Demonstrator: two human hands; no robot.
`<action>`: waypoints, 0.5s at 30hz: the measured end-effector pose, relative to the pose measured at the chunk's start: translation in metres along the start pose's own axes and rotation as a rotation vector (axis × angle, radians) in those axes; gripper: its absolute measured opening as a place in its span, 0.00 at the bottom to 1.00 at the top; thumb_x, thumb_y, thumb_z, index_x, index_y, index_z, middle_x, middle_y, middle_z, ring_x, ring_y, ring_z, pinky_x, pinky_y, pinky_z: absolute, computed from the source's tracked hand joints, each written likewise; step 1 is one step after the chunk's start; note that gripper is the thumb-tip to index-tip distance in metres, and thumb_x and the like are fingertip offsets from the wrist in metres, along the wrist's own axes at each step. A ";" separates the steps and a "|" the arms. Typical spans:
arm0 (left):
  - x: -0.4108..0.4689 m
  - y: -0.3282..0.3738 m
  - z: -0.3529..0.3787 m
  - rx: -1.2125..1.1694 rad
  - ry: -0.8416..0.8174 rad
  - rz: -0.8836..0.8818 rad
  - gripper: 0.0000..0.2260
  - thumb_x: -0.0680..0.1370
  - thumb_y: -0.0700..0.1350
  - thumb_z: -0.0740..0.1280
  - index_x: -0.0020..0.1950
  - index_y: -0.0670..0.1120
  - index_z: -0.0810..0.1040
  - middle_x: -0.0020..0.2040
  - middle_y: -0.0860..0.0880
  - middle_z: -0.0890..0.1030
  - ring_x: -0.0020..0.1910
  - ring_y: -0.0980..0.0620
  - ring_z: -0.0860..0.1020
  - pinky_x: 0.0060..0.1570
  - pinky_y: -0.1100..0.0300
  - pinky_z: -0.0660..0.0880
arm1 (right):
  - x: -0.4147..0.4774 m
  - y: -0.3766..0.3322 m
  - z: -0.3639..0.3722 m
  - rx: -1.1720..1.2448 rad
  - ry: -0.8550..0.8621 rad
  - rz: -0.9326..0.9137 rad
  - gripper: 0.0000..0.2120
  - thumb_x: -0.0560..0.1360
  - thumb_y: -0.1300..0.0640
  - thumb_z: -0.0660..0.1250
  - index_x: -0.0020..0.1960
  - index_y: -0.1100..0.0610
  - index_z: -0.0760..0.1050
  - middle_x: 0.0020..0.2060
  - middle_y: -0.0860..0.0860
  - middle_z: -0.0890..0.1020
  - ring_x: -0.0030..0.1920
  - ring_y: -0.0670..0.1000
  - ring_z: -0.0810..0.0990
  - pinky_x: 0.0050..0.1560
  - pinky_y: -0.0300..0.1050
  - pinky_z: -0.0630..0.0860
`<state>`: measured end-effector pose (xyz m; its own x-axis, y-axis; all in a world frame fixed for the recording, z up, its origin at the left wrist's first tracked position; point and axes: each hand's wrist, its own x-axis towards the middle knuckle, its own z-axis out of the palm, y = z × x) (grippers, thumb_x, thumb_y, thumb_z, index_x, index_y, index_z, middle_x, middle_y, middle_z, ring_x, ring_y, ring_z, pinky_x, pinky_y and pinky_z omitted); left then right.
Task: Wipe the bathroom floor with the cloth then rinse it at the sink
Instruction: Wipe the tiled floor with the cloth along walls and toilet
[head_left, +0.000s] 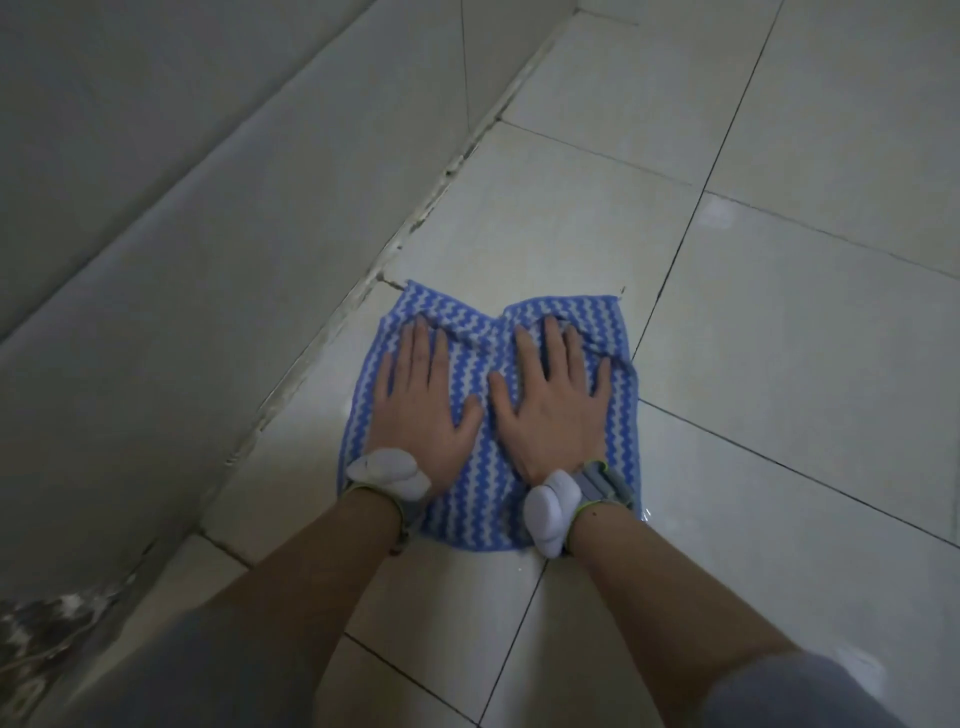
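Observation:
A blue cloth (480, 499) with white zigzag stripes lies spread on the pale tiled floor (779, 338), its far edge bunched into a fold between my hands. My left hand (423, 410) presses flat on the cloth's left half, fingers spread and pointing away from me. Beside it, my right hand (553, 402) lies flat on the right half in the same way. Neither hand grips the cloth; both palms rest on top of it. Each wrist wears a band with a white padded piece. No sink is in view.
A tiled wall (218, 270) runs along the left, meeting the floor in a cracked, dirty grout line (415, 223) just left of the cloth. A stained patch (47, 639) sits at the wall's base near me. Floor tiles stretch to the right and ahead.

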<state>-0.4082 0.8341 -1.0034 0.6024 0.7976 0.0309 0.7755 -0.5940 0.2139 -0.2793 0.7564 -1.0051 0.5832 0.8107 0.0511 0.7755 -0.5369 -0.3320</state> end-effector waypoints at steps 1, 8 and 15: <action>0.006 0.002 -0.002 0.009 -0.005 -0.008 0.36 0.79 0.62 0.43 0.81 0.43 0.44 0.82 0.45 0.44 0.81 0.49 0.41 0.78 0.51 0.40 | 0.005 0.000 -0.003 0.000 -0.024 -0.013 0.31 0.80 0.34 0.47 0.80 0.44 0.54 0.81 0.48 0.51 0.80 0.51 0.47 0.77 0.58 0.37; -0.035 -0.001 -0.005 -0.115 0.007 0.178 0.31 0.81 0.52 0.51 0.82 0.48 0.44 0.82 0.48 0.46 0.81 0.50 0.43 0.78 0.50 0.42 | -0.021 0.007 0.000 0.018 0.005 -0.146 0.29 0.82 0.38 0.50 0.80 0.48 0.57 0.81 0.50 0.51 0.81 0.53 0.44 0.78 0.59 0.44; -0.141 -0.007 -0.011 -0.016 -0.069 0.101 0.31 0.80 0.55 0.53 0.81 0.46 0.54 0.82 0.45 0.52 0.81 0.43 0.48 0.77 0.45 0.48 | -0.129 0.015 -0.014 0.028 -0.056 -0.115 0.27 0.82 0.38 0.52 0.79 0.44 0.56 0.81 0.48 0.51 0.81 0.54 0.46 0.78 0.58 0.50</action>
<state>-0.5010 0.7268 -0.9984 0.6890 0.7246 -0.0137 0.7077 -0.6686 0.2284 -0.3395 0.6403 -1.0035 0.4760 0.8786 0.0379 0.8289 -0.4338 -0.3531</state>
